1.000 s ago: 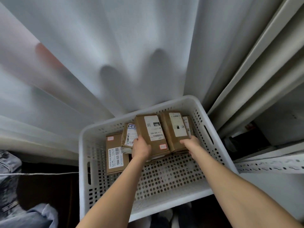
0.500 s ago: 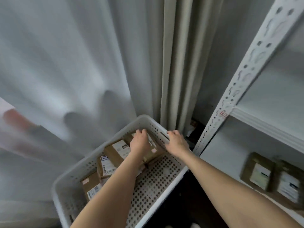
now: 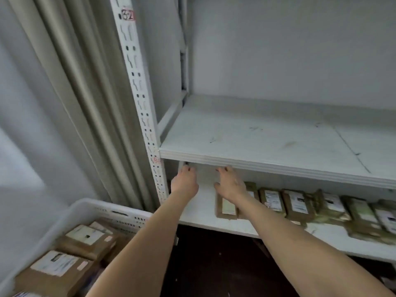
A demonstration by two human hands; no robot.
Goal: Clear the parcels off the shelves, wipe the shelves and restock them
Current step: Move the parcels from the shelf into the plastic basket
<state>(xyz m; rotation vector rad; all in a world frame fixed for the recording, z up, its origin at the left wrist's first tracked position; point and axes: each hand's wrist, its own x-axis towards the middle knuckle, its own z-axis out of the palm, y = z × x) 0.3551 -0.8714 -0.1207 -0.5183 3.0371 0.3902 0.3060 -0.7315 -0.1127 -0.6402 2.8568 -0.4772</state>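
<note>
Both my arms reach into the lower shelf (image 3: 199, 213) of a white metal rack. My left hand (image 3: 184, 182) hovers over the bare left end of that shelf with fingers stretched forward, holding nothing. My right hand (image 3: 230, 184) is beside it, fingers also straight, just above the leftmost of several brown labelled parcels (image 3: 296, 205) lying in a row to the right. Both sets of fingertips are partly hidden under the upper shelf (image 3: 267, 133), which is bare and scuffed. A white perforated basket (image 3: 85, 209) at lower left holds several brown parcels (image 3: 85, 237).
A perforated rack upright (image 3: 142, 99) stands between the shelves and the pale curtain (image 3: 70, 93) on the left. Dark floor (image 3: 214, 264) lies below the lower shelf, between the basket and the rack.
My hands left the parcels in the basket and swung right, into the lower shelf. The view turned from the basket and curtain to the rack.
</note>
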